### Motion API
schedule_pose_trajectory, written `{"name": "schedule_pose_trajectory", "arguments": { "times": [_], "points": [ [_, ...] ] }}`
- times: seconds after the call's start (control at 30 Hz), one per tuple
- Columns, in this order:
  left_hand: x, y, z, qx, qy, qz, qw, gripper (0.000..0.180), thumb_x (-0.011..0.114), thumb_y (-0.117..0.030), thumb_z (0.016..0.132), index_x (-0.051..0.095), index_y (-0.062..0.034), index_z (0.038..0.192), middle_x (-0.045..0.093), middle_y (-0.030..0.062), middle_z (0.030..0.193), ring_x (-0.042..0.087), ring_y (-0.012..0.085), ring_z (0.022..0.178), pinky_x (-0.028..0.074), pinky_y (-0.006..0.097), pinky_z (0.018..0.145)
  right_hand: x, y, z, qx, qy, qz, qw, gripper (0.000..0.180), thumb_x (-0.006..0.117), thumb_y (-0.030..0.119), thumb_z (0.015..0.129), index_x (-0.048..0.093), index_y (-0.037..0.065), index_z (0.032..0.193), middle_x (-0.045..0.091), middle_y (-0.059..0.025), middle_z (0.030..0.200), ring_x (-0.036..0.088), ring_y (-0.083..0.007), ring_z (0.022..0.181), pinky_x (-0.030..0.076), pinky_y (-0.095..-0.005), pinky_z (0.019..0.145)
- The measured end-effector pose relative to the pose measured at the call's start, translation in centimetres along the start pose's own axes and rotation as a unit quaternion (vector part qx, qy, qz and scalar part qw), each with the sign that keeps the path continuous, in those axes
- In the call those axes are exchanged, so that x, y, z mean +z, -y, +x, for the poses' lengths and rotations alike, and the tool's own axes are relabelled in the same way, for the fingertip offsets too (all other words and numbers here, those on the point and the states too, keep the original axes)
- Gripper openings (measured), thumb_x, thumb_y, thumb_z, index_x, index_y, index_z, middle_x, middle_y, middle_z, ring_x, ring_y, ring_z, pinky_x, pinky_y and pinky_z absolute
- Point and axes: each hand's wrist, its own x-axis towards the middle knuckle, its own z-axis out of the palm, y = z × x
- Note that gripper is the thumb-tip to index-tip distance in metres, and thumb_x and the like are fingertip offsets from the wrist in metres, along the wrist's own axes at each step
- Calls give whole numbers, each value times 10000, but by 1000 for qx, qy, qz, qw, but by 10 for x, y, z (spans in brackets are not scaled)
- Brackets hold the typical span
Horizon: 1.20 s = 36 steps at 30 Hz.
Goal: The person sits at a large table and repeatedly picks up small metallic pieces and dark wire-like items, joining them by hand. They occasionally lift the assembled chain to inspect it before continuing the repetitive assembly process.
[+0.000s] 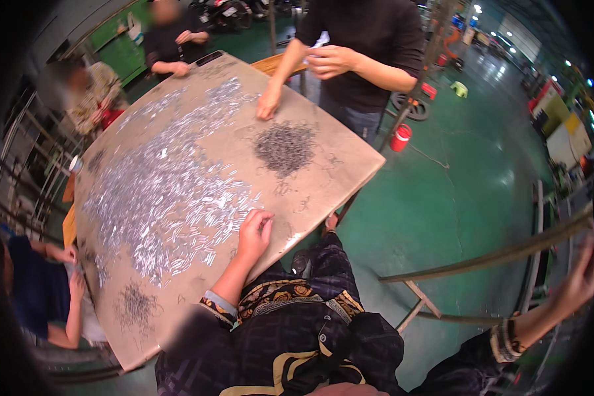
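My left hand (256,232) is above the near edge of a brown-covered table (340,162), its fingers curled in. Whatever may be in them is too small to make out. Beside it spreads a wide layer of short shiny metal pieces (168,191). Farther off lies a heap of small dark wire-like parts (284,148). Out at the far right, away from the table, my right hand (579,274) is raised with its fingers stretched, near the dark rim of the picture. Nothing shows in it.
A co-worker in a dark shirt (369,39) reaches to the dark heap; others stand or sit around the table. A smaller dark heap (137,307) lies at the near left. A curved rail (488,261) crosses at my right. A red bucket (400,137) stands on green floor.
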Motion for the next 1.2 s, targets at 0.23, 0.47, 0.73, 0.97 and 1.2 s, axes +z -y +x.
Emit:
{"name": "schedule_pose_trajectory", "arguments": {
  "times": [0.23, 0.47, 0.73, 0.97, 1.2],
  "points": [
    [-21, 7, -9, -66, 25, 45, 996, 134, 637, 38, 808, 664, -14, 929, 628, 125, 852, 641, 265, 708, 514, 328, 637, 186, 102, -106, 60, 406, 256, 875, 161, 729, 66, 771, 675, 13, 913, 611, -89, 750, 561, -153, 588, 451, -265, 539],
    [-33, 15, -19, 2, 39, 136, 990, 123, 644, -25, 808, 673, -20, 927, 639, 119, 894, 632, 292, 826, 522, 358, 738, 307, 172, -241, -18, 535, 346, 771, 331, 734, 178, 777, 637, 48, 1065, 623, -135, 1031, 613, -304, 930, 489, -387, 825],
    [0, 23, 26, 40, 87, 160, 982, 169, 644, -26, 789, 680, -9, 954, 638, 111, 949, 600, 295, 892, 503, 367, 803, 362, 198, -303, 12, 493, 352, 795, 921, 776, 350, 723, 294, 72, 1457, 264, -267, 1469, 309, -463, 1326, 289, -502, 1094],
    [41, 44, 66, 95, 88, 209, 969, 208, 611, 4, 778, 654, 27, 980, 617, 149, 1012, 564, 320, 1009, 466, 390, 895, 361, 198, -300, -29, 518, 346, 782, 942, 766, 395, 715, 292, 71, 1461, 240, -259, 1493, 264, -443, 1366, 237, -518, 1120],
    [4, 38, 77, -17, 170, 165, 971, 164, 637, -33, 776, 668, -10, 935, 633, 153, 929, 598, 351, 965, 492, 419, 845, 364, 197, -301, -55, 541, 319, 777, 934, 747, 426, 727, 288, 82, 1465, 216, -252, 1512, 204, -428, 1407, 172, -542, 1142]
  ]
}}
